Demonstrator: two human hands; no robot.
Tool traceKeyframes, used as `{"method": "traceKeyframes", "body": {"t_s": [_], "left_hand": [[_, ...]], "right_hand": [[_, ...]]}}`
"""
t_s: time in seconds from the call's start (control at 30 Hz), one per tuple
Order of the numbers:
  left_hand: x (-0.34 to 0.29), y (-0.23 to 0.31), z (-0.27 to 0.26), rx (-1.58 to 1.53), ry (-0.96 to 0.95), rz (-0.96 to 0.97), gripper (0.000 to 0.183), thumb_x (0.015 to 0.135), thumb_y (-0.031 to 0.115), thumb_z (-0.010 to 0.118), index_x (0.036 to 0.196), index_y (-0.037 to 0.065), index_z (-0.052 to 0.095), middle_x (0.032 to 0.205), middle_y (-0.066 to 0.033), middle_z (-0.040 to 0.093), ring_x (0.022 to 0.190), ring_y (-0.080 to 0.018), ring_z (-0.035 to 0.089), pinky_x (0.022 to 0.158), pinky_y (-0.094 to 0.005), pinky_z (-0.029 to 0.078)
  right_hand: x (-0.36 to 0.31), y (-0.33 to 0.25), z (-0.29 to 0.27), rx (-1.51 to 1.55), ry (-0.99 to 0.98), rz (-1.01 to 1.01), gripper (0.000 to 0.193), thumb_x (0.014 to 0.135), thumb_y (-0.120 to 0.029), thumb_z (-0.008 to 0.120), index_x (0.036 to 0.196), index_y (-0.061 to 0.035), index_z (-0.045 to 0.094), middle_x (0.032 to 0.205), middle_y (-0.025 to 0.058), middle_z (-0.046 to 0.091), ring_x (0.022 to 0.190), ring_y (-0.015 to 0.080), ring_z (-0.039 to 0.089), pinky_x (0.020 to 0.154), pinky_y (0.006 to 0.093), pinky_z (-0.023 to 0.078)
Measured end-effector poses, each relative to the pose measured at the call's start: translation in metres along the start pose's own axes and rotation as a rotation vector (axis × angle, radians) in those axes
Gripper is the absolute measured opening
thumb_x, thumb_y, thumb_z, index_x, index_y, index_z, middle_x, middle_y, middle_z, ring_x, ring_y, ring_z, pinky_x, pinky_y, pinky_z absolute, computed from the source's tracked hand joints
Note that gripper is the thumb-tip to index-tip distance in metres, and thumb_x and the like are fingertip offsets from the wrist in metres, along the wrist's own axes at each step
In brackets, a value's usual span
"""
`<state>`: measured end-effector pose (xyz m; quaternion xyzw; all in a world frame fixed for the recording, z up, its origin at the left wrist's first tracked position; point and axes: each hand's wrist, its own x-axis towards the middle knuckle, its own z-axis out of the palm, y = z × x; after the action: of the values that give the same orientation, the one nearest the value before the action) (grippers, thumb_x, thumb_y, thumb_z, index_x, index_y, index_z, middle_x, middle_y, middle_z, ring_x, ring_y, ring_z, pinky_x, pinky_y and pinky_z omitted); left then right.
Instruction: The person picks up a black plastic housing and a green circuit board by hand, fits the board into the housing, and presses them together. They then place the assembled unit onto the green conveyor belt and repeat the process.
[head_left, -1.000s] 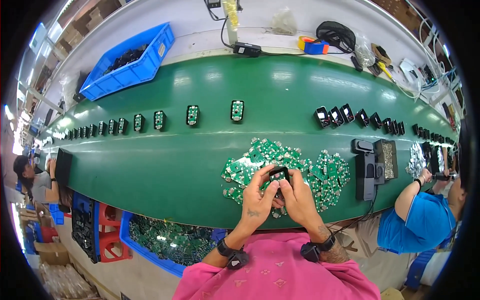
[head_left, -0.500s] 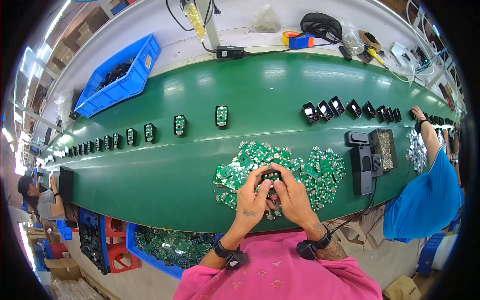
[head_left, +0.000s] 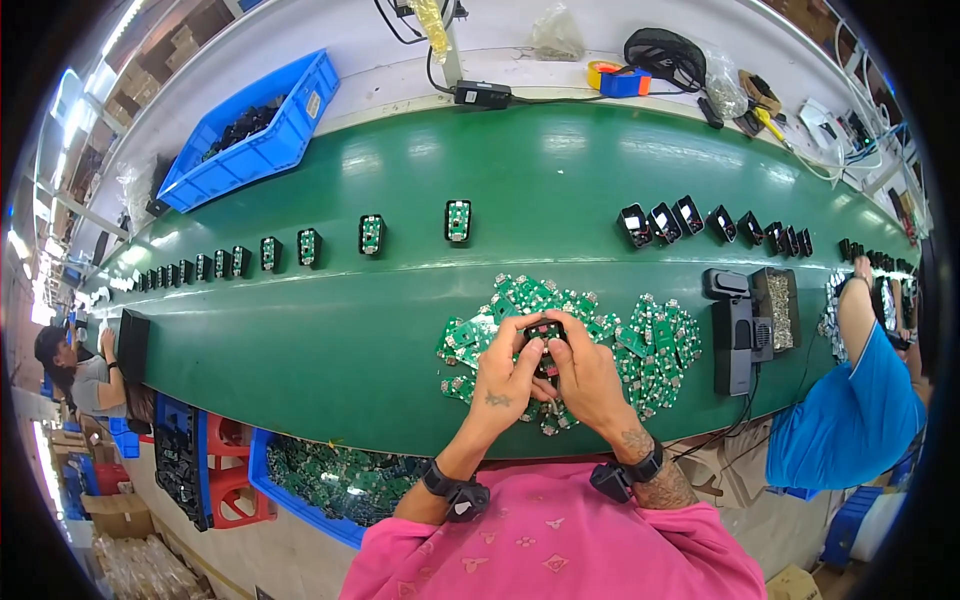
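A small black plastic housing (head_left: 545, 331) with a green circuit board in it is held between my two hands, over the near part of the pile. My left hand (head_left: 502, 378) grips its left side, with the thumb pressing on the near part. From the right, my right hand (head_left: 590, 382) closes round it, its thumb also on the board side. Fingers cover much of the housing, so how fully the board sits cannot be seen. Around and behind my hands, loose green circuit boards (head_left: 655, 345) lie heaped on the green work surface (head_left: 300, 370).
A row of board-filled black housings (head_left: 371, 235) runs left; open housings (head_left: 663, 222) stand right. Beyond are a blue crate (head_left: 250, 135), a dark grey device (head_left: 733, 330) and a bin of small metal parts (head_left: 778, 310). Co-workers sit at both sides.
My hands keep their grip while the housing tilts slightly and the thumbs shift on it. The view has moved a little. At the right, the co-worker's arm has drawn lower.
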<state>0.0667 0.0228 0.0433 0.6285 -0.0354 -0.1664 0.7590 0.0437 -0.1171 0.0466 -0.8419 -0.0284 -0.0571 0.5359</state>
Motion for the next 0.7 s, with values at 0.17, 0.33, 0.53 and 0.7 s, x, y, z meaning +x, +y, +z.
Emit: {"method": "traceKeyframes", "body": {"t_s": [0.17, 0.33, 0.53, 0.7], "left_hand": [[-0.003, -0.009, 0.002, 0.099, 0.085, 0.169, 0.029, 0.099, 0.007, 0.05, 0.127, 0.0, 0.051, 0.097, -0.0133, 0.068, 0.057, -0.0181, 0.068, 0.044, -0.0263, 0.054], [0.001, -0.01, -0.004, 0.186, 0.207, 0.253, 0.029, 0.097, 0.006, 0.053, 0.125, 0.0, 0.053, 0.092, -0.0133, 0.068, 0.055, -0.0171, 0.067, 0.044, -0.0271, 0.054], [0.028, -0.002, -0.036, 0.009, 0.191, 0.151, 0.044, 0.1, 0.016, 0.052, 0.138, -0.003, 0.04, 0.123, -0.0202, 0.059, 0.068, -0.0199, 0.071, 0.056, -0.0264, 0.057], [-0.004, -0.015, -0.042, 0.081, 0.276, 0.199, 0.037, 0.098, 0.017, 0.056, 0.128, -0.004, 0.051, 0.119, -0.0164, 0.062, 0.071, -0.0182, 0.07, 0.058, -0.0265, 0.056]], "right_hand": [[0.003, 0.001, 0.004, 0.089, 0.01, -0.023, 0.03, 0.099, -0.011, 0.05, 0.129, -0.0076, 0.051, 0.084, 0.0183, 0.067, 0.074, 0.0339, 0.07, 0.063, 0.0396, 0.054], [0.016, 0.005, 0.015, 0.129, 0.011, -0.088, 0.028, 0.098, -0.011, 0.052, 0.126, -0.0076, 0.053, 0.087, 0.019, 0.067, 0.074, 0.031, 0.069, 0.063, 0.0381, 0.054], [0.102, 0.032, 0.017, 0.01, -0.05, -0.077, 0.03, 0.097, -0.013, 0.054, 0.125, -0.0039, 0.054, 0.088, 0.014, 0.069, 0.068, 0.0191, 0.068, 0.056, 0.0325, 0.056], [0.184, 0.074, 0.023, 0.055, 0.042, 0.186, 0.029, 0.095, -0.014, 0.056, 0.122, -0.0025, 0.057, 0.086, 0.0139, 0.069, 0.062, 0.0218, 0.068, 0.049, 0.0346, 0.055]]}}
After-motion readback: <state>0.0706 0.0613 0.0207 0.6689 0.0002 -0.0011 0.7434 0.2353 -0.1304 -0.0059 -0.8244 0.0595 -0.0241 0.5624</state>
